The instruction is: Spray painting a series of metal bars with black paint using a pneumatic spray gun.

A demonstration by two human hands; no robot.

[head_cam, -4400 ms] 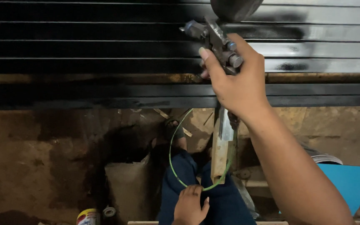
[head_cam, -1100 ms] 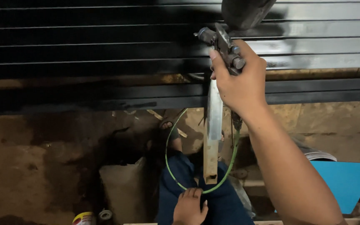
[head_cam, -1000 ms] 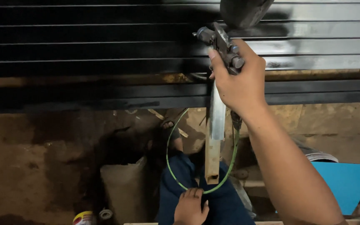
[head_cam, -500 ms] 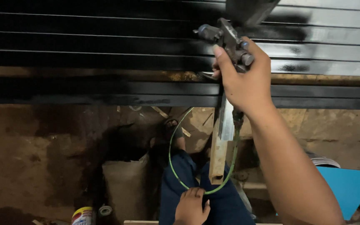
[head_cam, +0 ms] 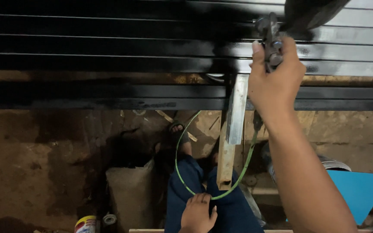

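Right hand [head_cam: 275,82] raised high on the right, clenched around the handle of a grey metal spray gun [head_cam: 270,41], index finger up along the gun's body, dark cup of the gun leaning out past the top edge. Nozzle pointed at a stack of long horizontal metal slats [head_cam: 109,47], glossy black across the left and middle, bare grey at the upper right beside the gun. Thin green hose [head_cam: 182,172] dropping from under the right hand, looping down in a wide curve to the left hand [head_cam: 197,213] at the bottom centre; fingers there curled loosely at the hose against the blue trousers [head_cam: 186,185], a firm hold or a mere touch impossible to tell. Upright pale metal bar [head_cam: 236,110] and a wooden post [head_cam: 225,162] just left of the right forearm. Below, on the dirt floor [head_cam: 35,164], a sandalled foot [head_cam: 178,133], a grey sack [head_cam: 130,194], a small tin [head_cam: 85,224] and a blue sheet [head_cam: 357,192] at the right.
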